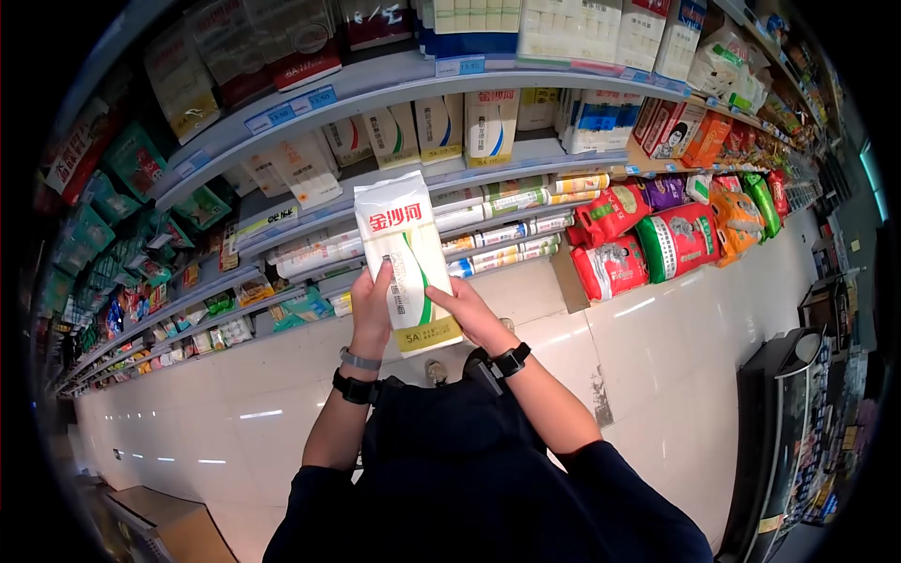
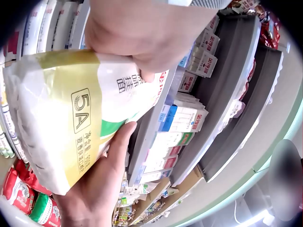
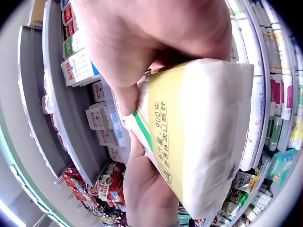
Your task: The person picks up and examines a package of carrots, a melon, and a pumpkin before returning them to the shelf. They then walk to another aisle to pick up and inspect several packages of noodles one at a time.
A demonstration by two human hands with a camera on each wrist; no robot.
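I hold a tall white noodle packet (image 1: 405, 253) upright in front of the shelves; it has red lettering, a green stripe and a yellow band marked 5A at the bottom. My left hand (image 1: 374, 305) grips its lower left edge, and my right hand (image 1: 466, 311) grips the lower right corner with the thumb on the front. In the left wrist view the packet (image 2: 61, 118) fills the left side, with the left hand (image 2: 142, 33) above it and the right hand (image 2: 99, 189) below. The right wrist view shows the right hand (image 3: 151, 38) over the packet's yellow end (image 3: 203, 132).
Grey shelves (image 1: 394, 80) full of noodle and flour packets run across the view ahead. Red and green rice bags (image 1: 657, 239) stand on the floor to the right. The floor is white tile (image 1: 657, 357). There is a cardboard box (image 1: 174, 525) at lower left and a dark cabinet (image 1: 788, 422) on the right.
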